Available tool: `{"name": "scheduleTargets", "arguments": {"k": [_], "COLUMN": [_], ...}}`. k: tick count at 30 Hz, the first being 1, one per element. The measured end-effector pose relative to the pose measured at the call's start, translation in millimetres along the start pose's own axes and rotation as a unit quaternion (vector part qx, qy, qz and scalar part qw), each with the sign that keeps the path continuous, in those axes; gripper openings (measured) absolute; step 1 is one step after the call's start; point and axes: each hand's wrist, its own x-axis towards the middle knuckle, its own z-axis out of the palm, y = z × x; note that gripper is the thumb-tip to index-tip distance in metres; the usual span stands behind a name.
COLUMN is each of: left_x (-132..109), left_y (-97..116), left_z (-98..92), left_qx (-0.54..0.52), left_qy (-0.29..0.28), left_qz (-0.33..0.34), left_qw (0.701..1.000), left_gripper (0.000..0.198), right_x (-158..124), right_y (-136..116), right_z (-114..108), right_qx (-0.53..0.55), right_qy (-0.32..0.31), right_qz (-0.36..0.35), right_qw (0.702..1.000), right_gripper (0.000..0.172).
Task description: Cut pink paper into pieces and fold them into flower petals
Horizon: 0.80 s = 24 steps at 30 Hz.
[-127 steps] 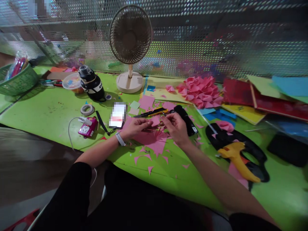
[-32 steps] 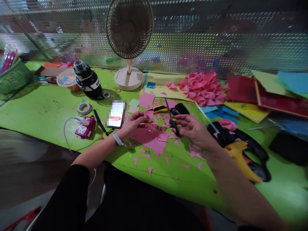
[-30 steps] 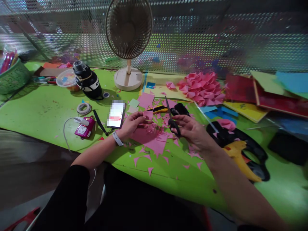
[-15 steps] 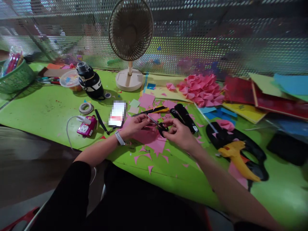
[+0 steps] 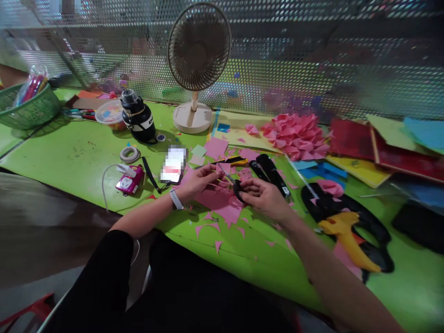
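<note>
My right hand (image 5: 262, 196) is closed on the black handles of a pair of scissors (image 5: 236, 187), whose blades point up and left toward my other hand. My left hand (image 5: 203, 181), with a pale watch on its wrist, has its fingers curled at the blades; a small pink paper piece (image 5: 223, 169) shows at its fingertips, and how it is gripped is hard to make out. Beneath both hands lies a larger pink paper sheet (image 5: 222, 203), with pink scraps (image 5: 218, 246) scattered around it.
A fan (image 5: 193, 118) stands at the back, a black bottle (image 5: 140, 125) left of it. A phone (image 5: 173, 164) lies beside my left hand. Folded pink paper (image 5: 296, 134) is heaped back right. A stapler (image 5: 272, 173) and yellow glue gun (image 5: 347, 236) lie right.
The view has shifted slightly, moving the table items right and down. The fingers of my left hand have spread a little, and the scissor blades show more clearly between my hands.
</note>
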Motion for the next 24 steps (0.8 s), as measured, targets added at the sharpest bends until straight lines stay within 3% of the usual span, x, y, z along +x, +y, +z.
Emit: {"name": "scheduleTargets", "arguments": {"k": [9,21,24], "left_x": [1.1,-4.0,-2.1], "left_y": [2.5,6.1,3.5], "left_z": [0.5,9.5,7.9], "left_qx": [0.000,0.047,0.030], "left_qy": [0.051,-0.020,-0.005], "left_qz": [-0.039,-0.077,-0.060], "left_qw": [0.998,0.996,0.998], "left_gripper": [0.023,0.038,0.037], "right_x": [4.8,5.0,5.4], "right_y": [6.0,7.7,8.0], "right_z": [-4.5,-0.2,-0.2], "right_qx": [0.028,0.012,0.031], "right_qy": [0.041,0.013,0.016], "right_qz": [-0.015,-0.030,-0.021], "right_qw": [0.999,0.999,0.999], "right_gripper": [0.048,0.040,0.040]}}
